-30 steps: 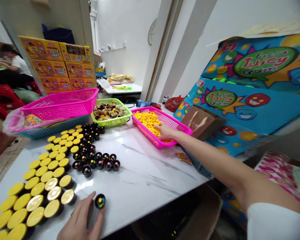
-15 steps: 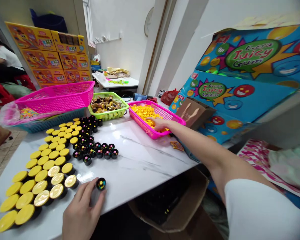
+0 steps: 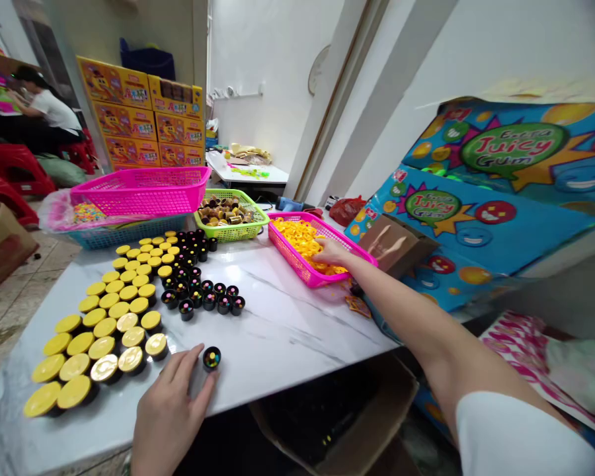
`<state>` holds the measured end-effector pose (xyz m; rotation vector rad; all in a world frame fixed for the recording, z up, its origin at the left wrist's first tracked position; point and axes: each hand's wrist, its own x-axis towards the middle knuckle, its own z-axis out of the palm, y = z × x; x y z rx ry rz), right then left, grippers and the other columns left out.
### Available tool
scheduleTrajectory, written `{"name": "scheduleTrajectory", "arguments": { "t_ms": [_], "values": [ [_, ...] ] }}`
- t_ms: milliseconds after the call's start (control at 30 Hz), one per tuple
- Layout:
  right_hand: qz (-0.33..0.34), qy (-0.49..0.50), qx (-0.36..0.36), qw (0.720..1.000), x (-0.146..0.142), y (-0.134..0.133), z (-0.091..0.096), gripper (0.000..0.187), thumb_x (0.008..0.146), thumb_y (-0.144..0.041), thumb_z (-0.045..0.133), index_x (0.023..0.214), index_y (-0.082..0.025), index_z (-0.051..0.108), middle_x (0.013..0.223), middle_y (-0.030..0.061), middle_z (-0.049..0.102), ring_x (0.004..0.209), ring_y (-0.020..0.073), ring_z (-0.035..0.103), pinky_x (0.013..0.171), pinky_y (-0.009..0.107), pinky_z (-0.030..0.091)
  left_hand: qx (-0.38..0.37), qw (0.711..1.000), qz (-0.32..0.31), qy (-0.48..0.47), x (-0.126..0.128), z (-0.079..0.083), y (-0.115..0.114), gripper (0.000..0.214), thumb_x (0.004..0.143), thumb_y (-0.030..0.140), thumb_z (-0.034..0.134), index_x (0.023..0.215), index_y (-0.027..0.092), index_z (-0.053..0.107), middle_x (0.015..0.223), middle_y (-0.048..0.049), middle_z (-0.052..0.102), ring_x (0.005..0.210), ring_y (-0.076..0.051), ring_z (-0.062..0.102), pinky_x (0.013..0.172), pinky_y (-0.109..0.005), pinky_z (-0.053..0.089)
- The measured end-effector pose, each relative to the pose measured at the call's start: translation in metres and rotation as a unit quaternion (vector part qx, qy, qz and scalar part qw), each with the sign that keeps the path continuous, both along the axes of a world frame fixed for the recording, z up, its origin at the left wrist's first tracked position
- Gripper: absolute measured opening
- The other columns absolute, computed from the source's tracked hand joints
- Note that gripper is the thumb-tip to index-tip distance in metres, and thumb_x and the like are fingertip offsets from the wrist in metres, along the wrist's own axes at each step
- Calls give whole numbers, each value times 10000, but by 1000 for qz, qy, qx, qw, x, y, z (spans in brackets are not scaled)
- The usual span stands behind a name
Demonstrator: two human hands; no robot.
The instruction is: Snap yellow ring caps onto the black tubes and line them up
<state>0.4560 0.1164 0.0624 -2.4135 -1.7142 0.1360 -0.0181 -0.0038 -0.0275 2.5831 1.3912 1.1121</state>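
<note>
A small black cup (image 3: pixel 211 359) of coloured candy balls stands upright near the table's front edge. The thumb and forefinger of my left hand (image 3: pixel 171 403) bracket it, with their tips at its side. My right hand (image 3: pixel 333 254) reaches into a pink basket (image 3: pixel 322 277), down among loose yellow plastic pieces (image 3: pixel 297 237); its fingertips are partly hidden, so I cannot see what they pinch. Left of centre, several open black cups (image 3: pixel 209 301) with candy inside stand in a cluster. Beside them are rows of black cups with yellow lids (image 3: pixel 106 327).
A green basket (image 3: pixel 233 231) with brown and gold pieces stands behind the cups, beside a stacked pink basket (image 3: pixel 143 192). Blue gum cartons (image 3: pixel 476 205) and a brown paper bag (image 3: pixel 396 244) flank my right arm. An open cardboard box (image 3: pixel 377 443) sits below the table edge.
The camera view has turned slightly left and up. My right hand is still in the yellow pieces, shifted slightly within the basket. My left hand stays at the same black cup.
</note>
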Motion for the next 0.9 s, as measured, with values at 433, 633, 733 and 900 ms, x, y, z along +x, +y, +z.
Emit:
{"name": "scheduleTrajectory", "arguments": {
  "t_ms": [433, 633, 733, 900],
  "values": [
    [158, 195, 112, 961, -109, -73, 20, 293, 639, -333, 750, 871, -197, 634, 857, 21, 633, 767, 189, 615, 689, 297, 499, -17, 1000, 3, 4, 0, 0, -2, 374, 962, 448, 495, 1221, 193, 583, 1085, -52, 689, 834, -172, 683, 642, -249, 484],
    [175, 38, 107, 978, -150, -80, -48, 363, 627, -187, 702, 987, -193, 659, 1014, 70, 565, 888, 216, 575, 808, 343, 493, -24, 1000, 0, 10, -1, 1, -2, 351, 948, 419, 536, 1210, 191, 585, 1087, -50, 685, 844, -172, 677, 675, -253, 484],
    [179, 44, 108, 977, -148, -77, -57, 444, 659, -188, 677, 1102, -188, 656, 1103, 102, 562, 979, 243, 591, 886, 385, 497, -28, 1000, -1, 8, -1, 2, -3, 335, 949, 406, 536, 1198, 188, 587, 1087, -52, 684, 845, -172, 678, 683, -256, 488],
    [208, 77, 73, 972, -144, -92, -39, 696, 716, -262, 706, 1388, -236, 525, 1393, 154, 481, 1293, 310, 501, 1058, 468, 428, -29, 1000, 4, 4, 0, 2, -3, 335, 946, 405, 542, 1198, 190, 590, 1089, -49, 683, 841, -169, 676, 695, -260, 489]
  ]
}}
